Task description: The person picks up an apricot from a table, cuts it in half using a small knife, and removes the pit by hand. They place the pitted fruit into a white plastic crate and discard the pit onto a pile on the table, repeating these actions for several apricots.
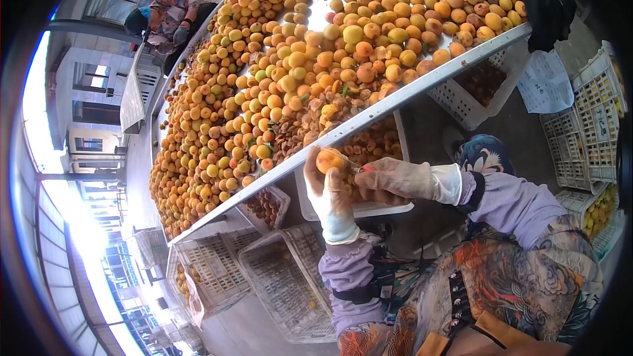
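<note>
My left hand [333, 201], in a white glove with stained fingers, is closed around an orange-yellow apricot [331, 160] at the table's edge. Close beside it, my right hand [407, 181], gloved too, has its fingers pinched together and pointing at the apricot. A small red bit shows at those fingertips; what it belongs to is hidden. Below both hands stands a white crate [403, 135] holding opened apricot pieces [376, 142]. On the table next to the rim lie brown apricot stones [288, 140] and split apricots [326, 112].
Many whole apricots [297, 59] cover the metal-rimmed table [422, 69]. Under it stand a white crate [461, 102] and a smaller crate [283, 207]. Plastic crates [283, 290] stand left, others [580, 118] right. Black cloth [544, 0] hangs over a corner. Another person [173, 20] bends across the table.
</note>
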Tool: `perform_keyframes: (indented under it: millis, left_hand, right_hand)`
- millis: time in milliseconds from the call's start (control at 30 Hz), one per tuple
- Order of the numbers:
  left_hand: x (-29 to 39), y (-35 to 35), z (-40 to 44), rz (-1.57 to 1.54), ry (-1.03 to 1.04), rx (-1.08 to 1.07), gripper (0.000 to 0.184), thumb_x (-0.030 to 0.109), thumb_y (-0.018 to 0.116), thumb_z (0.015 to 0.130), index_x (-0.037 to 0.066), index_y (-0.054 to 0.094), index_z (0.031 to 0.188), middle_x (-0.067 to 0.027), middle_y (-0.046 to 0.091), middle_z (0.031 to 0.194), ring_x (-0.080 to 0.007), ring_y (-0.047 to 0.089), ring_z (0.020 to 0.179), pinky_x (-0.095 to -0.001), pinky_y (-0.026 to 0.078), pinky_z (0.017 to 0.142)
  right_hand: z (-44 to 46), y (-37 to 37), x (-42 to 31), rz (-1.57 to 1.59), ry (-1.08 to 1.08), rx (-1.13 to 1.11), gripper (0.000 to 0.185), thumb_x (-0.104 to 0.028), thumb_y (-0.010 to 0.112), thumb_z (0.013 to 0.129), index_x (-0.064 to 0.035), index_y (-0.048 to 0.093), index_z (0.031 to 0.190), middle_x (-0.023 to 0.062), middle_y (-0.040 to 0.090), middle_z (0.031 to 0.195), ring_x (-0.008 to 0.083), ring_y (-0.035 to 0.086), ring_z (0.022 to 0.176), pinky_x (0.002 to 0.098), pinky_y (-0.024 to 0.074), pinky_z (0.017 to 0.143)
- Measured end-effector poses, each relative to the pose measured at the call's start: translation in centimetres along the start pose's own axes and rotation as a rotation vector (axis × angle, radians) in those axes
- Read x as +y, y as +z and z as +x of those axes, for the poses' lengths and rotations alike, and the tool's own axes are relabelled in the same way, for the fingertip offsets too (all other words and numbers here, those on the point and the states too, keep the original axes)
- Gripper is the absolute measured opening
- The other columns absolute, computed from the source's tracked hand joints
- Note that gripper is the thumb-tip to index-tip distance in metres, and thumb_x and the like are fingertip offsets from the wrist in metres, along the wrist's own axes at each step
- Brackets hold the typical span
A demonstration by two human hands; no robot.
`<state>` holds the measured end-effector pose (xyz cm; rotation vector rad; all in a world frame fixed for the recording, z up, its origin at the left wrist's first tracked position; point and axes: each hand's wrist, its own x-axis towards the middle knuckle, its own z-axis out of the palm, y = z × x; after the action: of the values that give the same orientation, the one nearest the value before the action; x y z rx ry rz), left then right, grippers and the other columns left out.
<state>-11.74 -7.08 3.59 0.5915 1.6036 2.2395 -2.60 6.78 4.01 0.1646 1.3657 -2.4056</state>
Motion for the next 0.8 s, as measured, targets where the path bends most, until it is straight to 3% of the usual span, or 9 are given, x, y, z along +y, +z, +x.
perform_keyframes:
  millis: [133, 233, 533, 633, 700, 733, 800]
  left_hand:
    - [0.2, 0.5, 0.0, -0.076, -0.054, 0.02, 0.058, 0.023, 0.061, 0.088, -0.001, 0.035, 0.134, -0.0138, 0.046, 0.125, -0.0209, 0.048, 0.111, -0.0332, 0.038, 0.097]
    - [0.2, 0.4, 0.0, -0.055, -0.077, -0.002, 0.058, 0.024, 0.06, 0.089, -0.002, 0.035, 0.134, -0.0141, 0.046, 0.126, -0.0213, 0.048, 0.112, -0.0337, 0.039, 0.097]
    - [-0.2, 0.0, 0.0, -0.088, -0.124, -0.031, 0.058, 0.027, 0.059, 0.09, -0.002, 0.035, 0.134, -0.014, 0.048, 0.125, -0.0205, 0.049, 0.11, -0.032, 0.04, 0.095]
    - [-0.5, -0.5, 0.0, -0.018, -0.118, -0.04, 0.059, 0.03, 0.058, 0.09, -0.002, 0.035, 0.134, -0.0143, 0.05, 0.122, -0.02, 0.051, 0.107, -0.0311, 0.041, 0.093]
    - [-0.3, -0.4, -0.1, -0.048, -0.122, -0.041, 0.057, 0.029, 0.058, 0.09, -0.002, 0.037, 0.133, -0.0153, 0.052, 0.12, -0.0223, 0.054, 0.103, -0.0338, 0.045, 0.091]
    - [-0.3, -0.4, -0.1, -0.077, -0.125, -0.042, 0.055, 0.028, 0.057, 0.09, -0.003, 0.038, 0.131, -0.0162, 0.054, 0.117, -0.0246, 0.058, 0.099, -0.0365, 0.048, 0.089]
    - [-0.4, -0.2, -0.3, -0.087, -0.143, -0.021, 0.055, 0.029, 0.057, 0.09, -0.003, 0.039, 0.131, -0.016, 0.054, 0.117, -0.0243, 0.058, 0.099, -0.0361, 0.048, 0.088]
  right_hand:
    - [-0.1, 0.0, 0.1, -0.013, -0.051, -0.032, 0.039, -0.05, 0.05, 0.09, -0.0125, 0.057, 0.085, -0.0081, 0.041, 0.056, 0.0006, 0.032, 0.042, 0.0172, 0.0236, 0.035]
    - [-0.4, 0.2, -0.7, 0.047, 0.04, 0.012, 0.038, -0.048, 0.052, 0.09, -0.0117, 0.058, 0.084, -0.0086, 0.04, 0.055, 0.0006, 0.032, 0.041, 0.0173, 0.0234, 0.035]
    - [-0.1, -0.6, 0.1, 0.032, 0.056, -0.03, 0.036, -0.044, 0.047, 0.093, -0.0099, 0.059, 0.088, -0.0088, 0.043, 0.056, 0.001, 0.034, 0.04, 0.0177, 0.0252, 0.034]
    - [-0.1, -0.4, 0.1, -0.005, 0.001, -0.05, 0.04, -0.045, 0.045, 0.094, -0.0082, 0.058, 0.088, -0.0059, 0.045, 0.056, 0.0028, 0.036, 0.039, 0.0195, 0.0273, 0.033]
    - [0.0, -0.3, 0.2, -0.187, -0.327, -0.12, 0.046, -0.05, 0.042, 0.093, -0.0068, 0.057, 0.088, -0.0032, 0.044, 0.053, 0.0051, 0.038, 0.038, 0.0214, 0.0293, 0.034]
    - [0.2, -0.4, 0.6, -0.188, -0.327, -0.121, 0.046, -0.05, 0.042, 0.093, -0.0068, 0.057, 0.088, -0.0032, 0.044, 0.053, 0.0051, 0.038, 0.038, 0.0214, 0.0293, 0.034]
    - [0.6, -0.8, 1.7, -0.178, -0.077, -0.084, 0.052, -0.056, 0.04, 0.092, -0.0064, 0.055, 0.088, -0.0015, 0.042, 0.05, 0.0067, 0.039, 0.039, 0.0223, 0.0308, 0.035]
